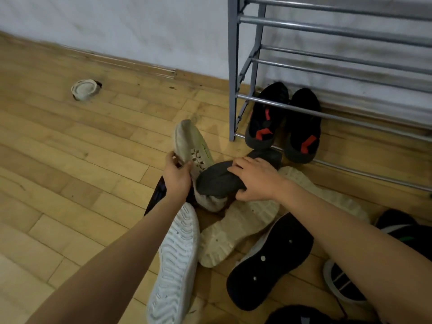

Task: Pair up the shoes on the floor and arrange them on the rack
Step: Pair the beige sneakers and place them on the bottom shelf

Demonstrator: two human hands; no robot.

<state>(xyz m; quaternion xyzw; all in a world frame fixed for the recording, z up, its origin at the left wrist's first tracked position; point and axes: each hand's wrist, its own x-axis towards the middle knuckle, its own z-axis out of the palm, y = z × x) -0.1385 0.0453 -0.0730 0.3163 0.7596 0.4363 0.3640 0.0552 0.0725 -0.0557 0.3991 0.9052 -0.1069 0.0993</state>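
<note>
A pile of shoes lies on the wooden floor in front of me. My left hand (175, 174) grips a pale grey shoe (191, 146) turned sole-up at the pile's far side. My right hand (253, 180) is closed over a dark grey shoe (219, 180) that rests on top of the pile. A grey metal rack (233, 66) stands against the wall at the right. A black pair with red marks (284, 122) sits side by side on its lowest bars.
Around my arms lie a white shoe sole-up (174, 263), cream chunky soles (236, 232), a black sole (271, 260) and more dark shoes (341, 281) at the right edge. A small round grey object (84, 90) sits by the baseboard at the left.
</note>
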